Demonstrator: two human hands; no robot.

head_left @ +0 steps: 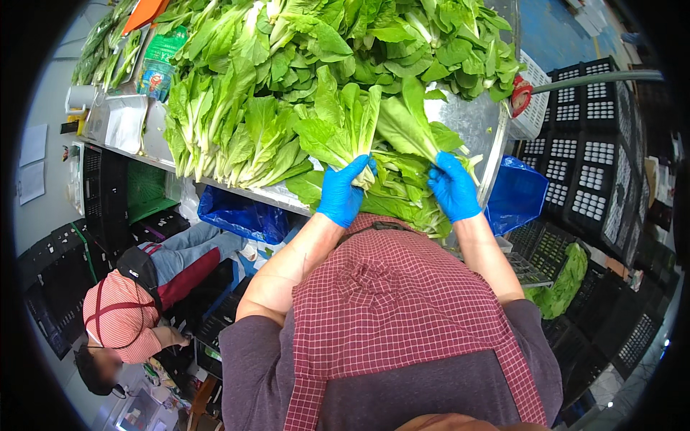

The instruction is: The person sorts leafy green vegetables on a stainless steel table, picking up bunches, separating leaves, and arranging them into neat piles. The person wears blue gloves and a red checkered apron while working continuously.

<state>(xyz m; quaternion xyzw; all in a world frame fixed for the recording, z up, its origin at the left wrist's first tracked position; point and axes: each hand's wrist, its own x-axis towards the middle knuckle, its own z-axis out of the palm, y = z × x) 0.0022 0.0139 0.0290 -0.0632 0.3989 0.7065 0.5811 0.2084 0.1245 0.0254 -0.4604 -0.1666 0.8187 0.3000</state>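
Both my hands wear blue gloves and are raised over the near edge of a metal table (474,118). My left hand (343,190) is closed round the pale stem ends of a bunch of leafy greens (345,129), whose leaves fan upward. In my right hand (451,187) the fingers pinch the base of a single long green leaf (406,129), tilted up to the left. Under and between the hands lie more loose leaves (399,179). A row of bunched greens (251,136) lies just left of my left hand, stems toward me.
A large heap of greens (381,43) covers the table's far side. Blue plastic bags (514,194) hang at its near edge. Black crates (582,144) stack at right, beside a white basket (532,93). At lower left, a person (126,312) in a striped top bends among crates.
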